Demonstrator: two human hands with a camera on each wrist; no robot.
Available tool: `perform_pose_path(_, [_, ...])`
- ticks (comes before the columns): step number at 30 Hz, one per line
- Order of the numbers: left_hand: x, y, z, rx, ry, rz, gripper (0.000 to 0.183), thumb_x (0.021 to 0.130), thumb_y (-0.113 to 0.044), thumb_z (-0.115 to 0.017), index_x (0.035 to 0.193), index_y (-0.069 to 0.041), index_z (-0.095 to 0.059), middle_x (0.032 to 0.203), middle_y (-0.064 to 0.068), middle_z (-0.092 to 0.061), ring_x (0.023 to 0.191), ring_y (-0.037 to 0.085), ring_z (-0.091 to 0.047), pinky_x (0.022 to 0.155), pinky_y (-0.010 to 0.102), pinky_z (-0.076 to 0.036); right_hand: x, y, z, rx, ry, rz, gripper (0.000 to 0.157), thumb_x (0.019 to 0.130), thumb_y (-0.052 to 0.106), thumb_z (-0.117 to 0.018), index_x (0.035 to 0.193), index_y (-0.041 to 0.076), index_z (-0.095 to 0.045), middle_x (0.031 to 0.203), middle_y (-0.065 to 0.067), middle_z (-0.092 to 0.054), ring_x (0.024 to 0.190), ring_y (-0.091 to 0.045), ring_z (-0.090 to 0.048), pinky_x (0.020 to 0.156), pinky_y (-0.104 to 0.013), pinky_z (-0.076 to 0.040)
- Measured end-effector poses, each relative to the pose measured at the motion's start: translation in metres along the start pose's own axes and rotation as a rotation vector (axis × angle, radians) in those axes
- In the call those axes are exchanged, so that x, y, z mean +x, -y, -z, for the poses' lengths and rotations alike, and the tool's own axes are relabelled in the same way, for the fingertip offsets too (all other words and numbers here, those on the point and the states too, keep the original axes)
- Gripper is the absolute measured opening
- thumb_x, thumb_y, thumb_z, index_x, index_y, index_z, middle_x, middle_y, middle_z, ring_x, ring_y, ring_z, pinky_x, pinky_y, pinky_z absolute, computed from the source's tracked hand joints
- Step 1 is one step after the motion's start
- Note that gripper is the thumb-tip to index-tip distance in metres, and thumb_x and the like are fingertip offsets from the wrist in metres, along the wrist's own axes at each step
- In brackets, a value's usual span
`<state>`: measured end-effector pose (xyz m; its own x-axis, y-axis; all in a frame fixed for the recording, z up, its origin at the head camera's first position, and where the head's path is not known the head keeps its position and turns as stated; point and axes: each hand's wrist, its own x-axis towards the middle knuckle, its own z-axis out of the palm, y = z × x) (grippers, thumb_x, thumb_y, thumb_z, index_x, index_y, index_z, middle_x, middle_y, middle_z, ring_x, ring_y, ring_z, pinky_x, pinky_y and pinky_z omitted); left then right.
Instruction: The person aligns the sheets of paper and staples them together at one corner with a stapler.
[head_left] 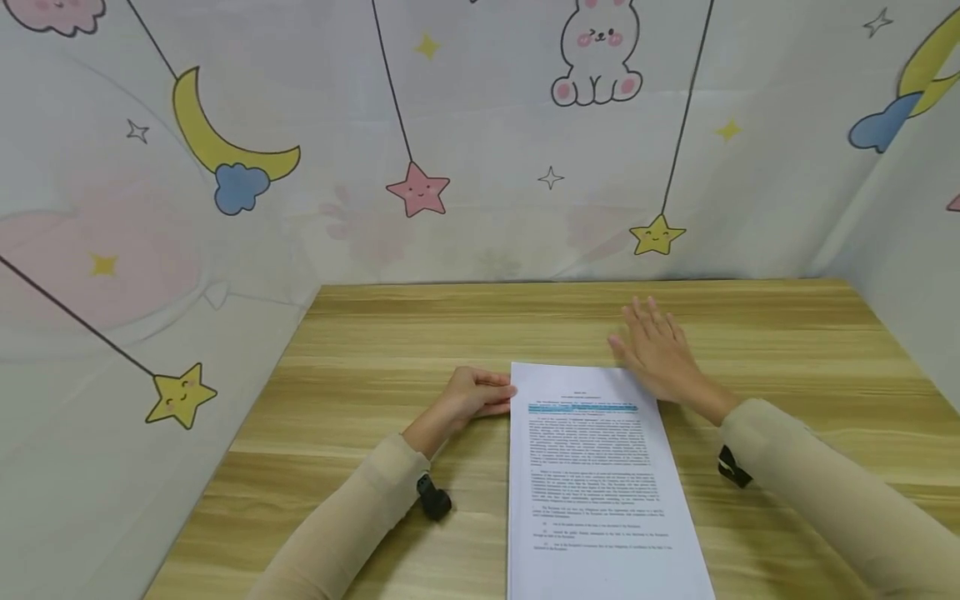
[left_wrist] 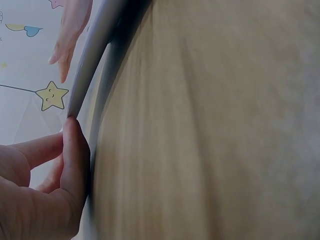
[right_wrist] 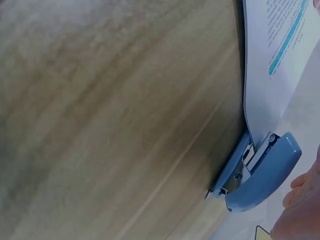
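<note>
A stack of printed paper (head_left: 588, 467) lies upright to me, its top page carrying a blue-highlighted passage near the head. My left hand (head_left: 474, 393) pinches the stack's upper left edge between thumb and fingers; in the left wrist view the left hand (left_wrist: 45, 185) holds that thin edge at the fingertips. At the upper right corner, a blue stapler (right_wrist: 265, 172) has the sheets between its two arms. My right hand (head_left: 660, 354) is held over that corner with straight fingers, hiding the stapler in the head view. In the right wrist view the right hand (right_wrist: 302, 210) is beside the stapler's upper arm.
The stack rests on a wood-grain table (head_left: 360, 350). Behind and along both sides hangs a white cloth (head_left: 480, 233) printed with stars, moons and a rabbit. Black straps with small devices (head_left: 433, 500) are at both wrists.
</note>
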<state>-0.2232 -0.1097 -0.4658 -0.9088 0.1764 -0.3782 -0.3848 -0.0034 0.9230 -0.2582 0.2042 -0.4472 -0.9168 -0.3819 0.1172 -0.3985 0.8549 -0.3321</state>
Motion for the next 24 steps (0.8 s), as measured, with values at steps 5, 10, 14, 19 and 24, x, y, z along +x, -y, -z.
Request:
perform_pose_path(5, [0.001, 0.001, 0.001, 0.002, 0.002, 0.002, 0.022, 0.091, 0.008, -0.067, 0.112, 0.015, -0.065, 0.095, 0.017, -0.070, 0.075, 0.017, -0.070, 0.076, 0.031, -0.061, 0.005, -0.001, -0.002, -0.005, -0.002, -0.003, 0.075, 0.108, 0.050, -0.022, 0.156, -0.007, -0.010, 0.163, -0.023, 0.002, 0.149, -0.039, 0.008, 0.119, -0.059, 0.003])
perform_pose_path(10, [0.003, 0.003, 0.002, 0.013, 0.003, 0.004, 0.023, 0.091, 0.007, -0.068, 0.112, 0.015, -0.065, 0.095, 0.017, -0.070, 0.074, 0.016, -0.070, 0.075, 0.031, -0.061, 0.009, -0.001, -0.005, -0.020, 0.002, -0.014, 0.078, 0.106, 0.054, -0.020, 0.156, -0.005, -0.008, 0.163, -0.021, 0.003, 0.149, -0.037, 0.009, 0.120, -0.058, 0.004])
perform_pose_path(14, [0.004, 0.004, 0.001, 0.015, 0.003, 0.010, 0.023, 0.091, 0.007, -0.068, 0.112, 0.014, -0.066, 0.095, 0.017, -0.070, 0.073, 0.016, -0.069, 0.075, 0.030, -0.061, 0.010, -0.002, -0.009, -0.027, 0.009, -0.011, 0.080, 0.106, 0.056, -0.020, 0.157, -0.004, -0.007, 0.163, -0.020, 0.003, 0.149, -0.034, 0.012, 0.120, -0.057, 0.005])
perform_pose_path(19, [0.004, 0.004, 0.001, 0.017, 0.001, 0.012, 0.022, 0.091, 0.006, -0.068, 0.111, 0.014, -0.066, 0.094, 0.017, -0.071, 0.073, 0.016, -0.070, 0.074, 0.030, -0.061, 0.011, -0.005, -0.014, -0.038, 0.028, 0.003, 0.080, 0.106, 0.056, -0.020, 0.157, -0.003, -0.006, 0.163, -0.018, 0.005, 0.149, -0.033, 0.013, 0.119, -0.058, 0.006])
perform_pose_path(24, [0.003, 0.002, 0.001, 0.016, -0.002, 0.012, 0.022, 0.091, 0.006, -0.068, 0.111, 0.014, -0.066, 0.094, 0.017, -0.071, 0.073, 0.016, -0.070, 0.075, 0.031, -0.061, 0.013, -0.008, -0.018, -0.047, 0.041, 0.014, 0.079, 0.106, 0.056, -0.020, 0.157, -0.003, -0.007, 0.164, -0.018, 0.004, 0.149, -0.033, 0.013, 0.119, -0.058, 0.006])
